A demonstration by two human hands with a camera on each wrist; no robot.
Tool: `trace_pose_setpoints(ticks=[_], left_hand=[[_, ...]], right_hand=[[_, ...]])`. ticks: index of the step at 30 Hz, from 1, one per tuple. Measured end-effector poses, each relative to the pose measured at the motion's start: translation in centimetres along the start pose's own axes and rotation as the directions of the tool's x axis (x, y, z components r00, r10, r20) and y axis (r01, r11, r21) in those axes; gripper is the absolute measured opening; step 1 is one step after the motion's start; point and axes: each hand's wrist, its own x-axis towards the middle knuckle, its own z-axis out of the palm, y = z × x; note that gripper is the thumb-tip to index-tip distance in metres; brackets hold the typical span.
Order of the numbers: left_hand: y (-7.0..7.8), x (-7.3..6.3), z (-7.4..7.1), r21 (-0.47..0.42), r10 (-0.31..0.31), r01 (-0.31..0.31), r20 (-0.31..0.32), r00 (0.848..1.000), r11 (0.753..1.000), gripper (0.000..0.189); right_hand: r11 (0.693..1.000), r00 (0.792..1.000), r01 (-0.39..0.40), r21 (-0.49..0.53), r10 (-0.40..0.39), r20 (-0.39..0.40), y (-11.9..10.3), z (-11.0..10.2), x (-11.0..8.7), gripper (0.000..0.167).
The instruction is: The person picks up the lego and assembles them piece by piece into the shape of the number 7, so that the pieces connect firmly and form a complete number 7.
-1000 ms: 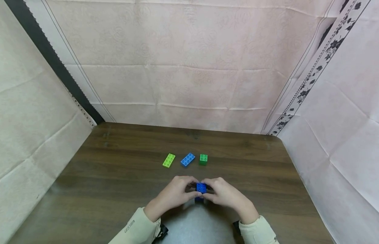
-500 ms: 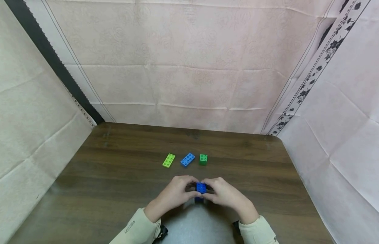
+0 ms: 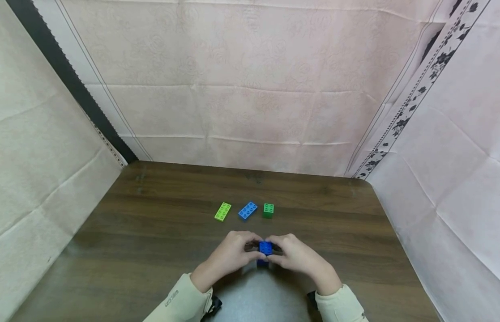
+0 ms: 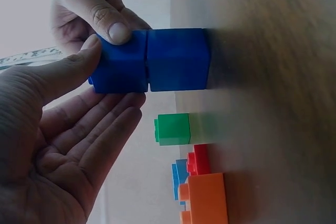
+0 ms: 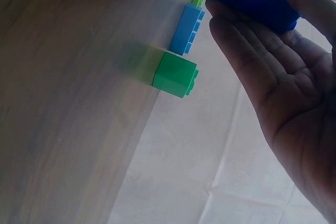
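Note:
Two dark blue toy bricks stand one on the other near the front of the table. My left hand (image 3: 235, 252) pinches the upper blue brick (image 3: 265, 247) from the left, thumb on the near side and fingers on the far side. From the right, my right hand (image 3: 295, 254) pinches the same brick. The lower blue brick (image 4: 179, 59) rests on the table, and a thin seam shows between the two in the left wrist view. The right wrist view catches only part of the stack, at its top edge.
Behind the hands lie a lime brick (image 3: 223, 212), a lighter blue brick (image 3: 247, 210) and a green brick (image 3: 268, 210). An orange brick (image 4: 207, 199) and a red brick (image 4: 200, 159) show only in the left wrist view. Pale cloth (image 3: 250, 89) hangs around the wooden table (image 3: 153, 223).

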Motion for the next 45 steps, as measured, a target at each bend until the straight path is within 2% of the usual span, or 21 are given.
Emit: trace_pose_setpoints(ticks=[12,24,40,45], left_hand=[[0.18,0.02,-0.03,-0.004,-0.008,0.008,-0.014,1.000,1.000,0.026],[0.41,0.06,-0.15,0.002,-0.054,0.054,-0.020,0.998,0.999,0.027],[0.56,0.19,-0.29,0.005,-0.092,0.092,0.004,0.996,0.996,0.026],[0.47,0.25,-0.24,0.005,-0.081,0.081,0.006,0.997,0.997,0.026]], right_hand=[[1.000,1.000,0.005,-0.003,-0.005,-0.006,0.12,0.08,0.02,0.027],[1.000,1.000,-0.005,0.016,0.005,0.001,-0.03,0.00,0.01,0.028],[1.000,1.000,-0.009,0.011,0.009,0.009,-0.15,-0.01,0.02,0.028],[1.000,1.000,-0.014,0.012,0.014,0.008,-0.07,-0.01,0.02,0.029]])
